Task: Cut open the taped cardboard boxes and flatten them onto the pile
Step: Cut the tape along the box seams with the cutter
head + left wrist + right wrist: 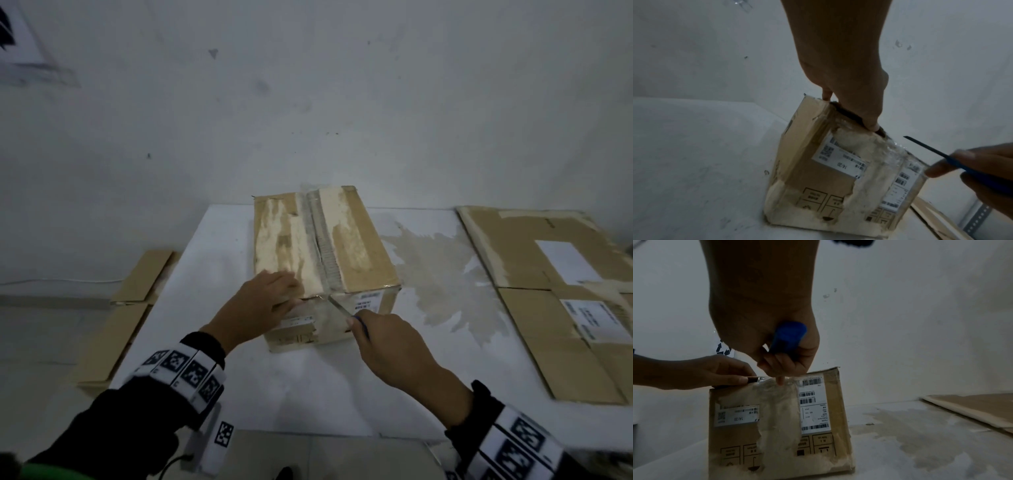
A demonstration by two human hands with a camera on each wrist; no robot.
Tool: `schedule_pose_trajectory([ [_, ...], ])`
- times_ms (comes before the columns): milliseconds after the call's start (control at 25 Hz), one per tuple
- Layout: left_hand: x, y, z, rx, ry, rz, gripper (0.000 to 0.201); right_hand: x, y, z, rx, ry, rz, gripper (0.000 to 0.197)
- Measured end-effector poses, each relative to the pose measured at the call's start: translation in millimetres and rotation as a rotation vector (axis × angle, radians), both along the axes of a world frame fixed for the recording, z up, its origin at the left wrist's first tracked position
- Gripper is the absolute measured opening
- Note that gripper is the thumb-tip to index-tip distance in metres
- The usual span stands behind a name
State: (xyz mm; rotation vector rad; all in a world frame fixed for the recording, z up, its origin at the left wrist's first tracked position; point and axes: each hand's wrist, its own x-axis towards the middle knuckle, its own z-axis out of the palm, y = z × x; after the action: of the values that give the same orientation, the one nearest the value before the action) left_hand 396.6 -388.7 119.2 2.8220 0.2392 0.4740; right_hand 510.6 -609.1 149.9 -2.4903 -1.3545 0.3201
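A worn brown cardboard box (359, 246) with torn tape and white labels stands in the middle of the white table (219, 253). My left hand (260, 301) lies on its near-left top flap, fingers flat on top and thumb at the front edge, where a dark gap shows. My right hand (387, 342) grips a blue-handled knife (339, 308). The blade tip sits at the top front edge, at the centre seam. The left wrist view shows the box (818, 178), my thumb (871, 126) at the gap and the knife (931, 154). The right wrist view shows the knife handle (787, 337) above the box (777, 418).
A pile of flattened cardboard (548, 291) lies on the table's right side. More flat cardboard (137, 291) sits lower, beyond the left edge. A pale stain (445, 274) marks the table between the box and the pile. A white wall stands close behind.
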Motion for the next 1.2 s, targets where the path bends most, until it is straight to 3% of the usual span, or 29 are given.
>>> schedule_pose_trajectory([
  [160,1,-12,8,0.322,-0.051,-0.035,0.028,-7,12,0,-0.008,-0.032,0.076,0.048],
  [320,2,-11,1,0.425,-0.147,-0.008,0.026,-4,24,-3,-0.003,-0.089,0.084,0.053],
  [560,4,-11,-3,0.441,-0.163,0.020,0.040,-11,32,-7,0.012,-0.109,0.027,0.043],
  [720,4,-10,-2,0.394,-0.146,0.025,0.028,-12,45,-10,0.041,-0.072,-0.027,0.037],
  [880,2,-11,-3,0.423,-0.168,0.010,0.040,-14,36,-9,0.021,-0.130,-0.044,0.039],
  [1040,4,-13,0,0.461,-0.194,-0.028,0.021,-15,32,-5,0.013,-0.129,-0.031,0.041],
  [1200,3,-9,-3,0.244,-0.094,-0.010,0.018,-10,33,-4,0.017,-0.098,-0.064,0.049],
])
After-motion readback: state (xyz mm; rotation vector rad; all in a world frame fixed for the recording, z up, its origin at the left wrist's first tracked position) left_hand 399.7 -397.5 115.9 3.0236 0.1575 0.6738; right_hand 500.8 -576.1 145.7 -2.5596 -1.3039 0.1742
